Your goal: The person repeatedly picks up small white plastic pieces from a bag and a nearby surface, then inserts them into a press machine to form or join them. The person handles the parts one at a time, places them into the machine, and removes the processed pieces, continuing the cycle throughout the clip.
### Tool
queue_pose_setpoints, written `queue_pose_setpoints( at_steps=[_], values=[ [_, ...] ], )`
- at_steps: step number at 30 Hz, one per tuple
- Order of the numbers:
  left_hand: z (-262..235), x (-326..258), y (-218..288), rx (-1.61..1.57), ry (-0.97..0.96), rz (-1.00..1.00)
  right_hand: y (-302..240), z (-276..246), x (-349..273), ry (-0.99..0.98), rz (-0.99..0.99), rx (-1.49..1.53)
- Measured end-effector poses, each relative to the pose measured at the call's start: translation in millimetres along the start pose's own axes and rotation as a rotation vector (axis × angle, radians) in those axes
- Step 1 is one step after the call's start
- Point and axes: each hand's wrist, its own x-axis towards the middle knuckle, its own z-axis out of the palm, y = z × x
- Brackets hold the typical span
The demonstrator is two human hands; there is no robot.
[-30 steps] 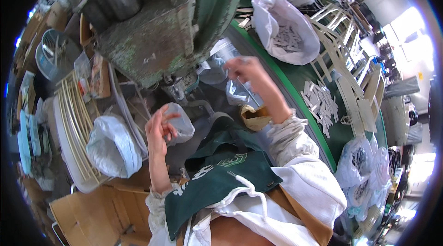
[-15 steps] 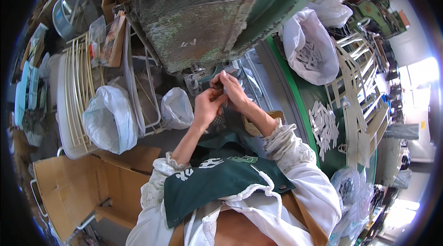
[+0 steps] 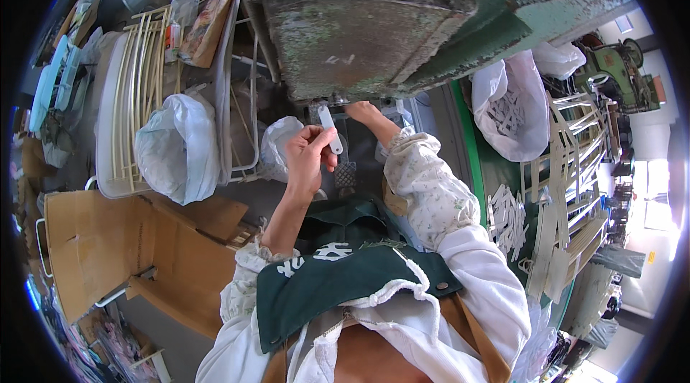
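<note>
Nearest is a dark green cloth apron, then a gathered, flower-patterned sleeve. Further, the left hand pinches one pale strip between thumb and fingers: flat, narrow, round-ended, with a small hole, tilted near the machine's lower edge. The right hand is partly hidden there; I cannot tell its grip. The machine's metal is rough, with worn green paint. Beyond, a wrinkled white sack contains similar strips.

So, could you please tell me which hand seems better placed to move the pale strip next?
The left hand, probably: it holds the pale strip, pointed toward the green machine, while the right hand is partly hidden at the machine's edge.
</note>
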Motion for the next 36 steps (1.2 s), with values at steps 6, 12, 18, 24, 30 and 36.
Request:
queue_pose_setpoints(
  at_steps=[6, 12, 18, 24, 30, 36],
  values=[
    [-52.8, -5.5, 19.5, 0.669, 0.107, 0.486, 55.0, 35.3, -22.1, 0.026, -0.001, -0.023],
    [-294.8, 56.6, -26.9, 1.508, 0.565, 0.191, 26.9, 3.1, -22.2, -0.010, 0.071, -0.003],
    [-366.0, 98.1, 5.6, 0.913, 0.684, 0.125, 35.5, -50.8, -103.5, -0.026, 0.269, -0.069],
    [-503.3, 191.8, -112.1, 1.667, 1.055, -0.032, 29.5, -35.5, -65.3, -0.020, 0.246, -0.004],
    [-476.7, 195.9, -97.3, 1.482, 0.675, -0.150, 32.6, -28.9, -33.1, 0.050, 0.321, 0.101],
    [-481.9, 146.8, -59.1, 1.345, 0.760, -0.025, -25.7, -84.2, -35.2, 0.086, 0.372, 0.463]
  ],
)
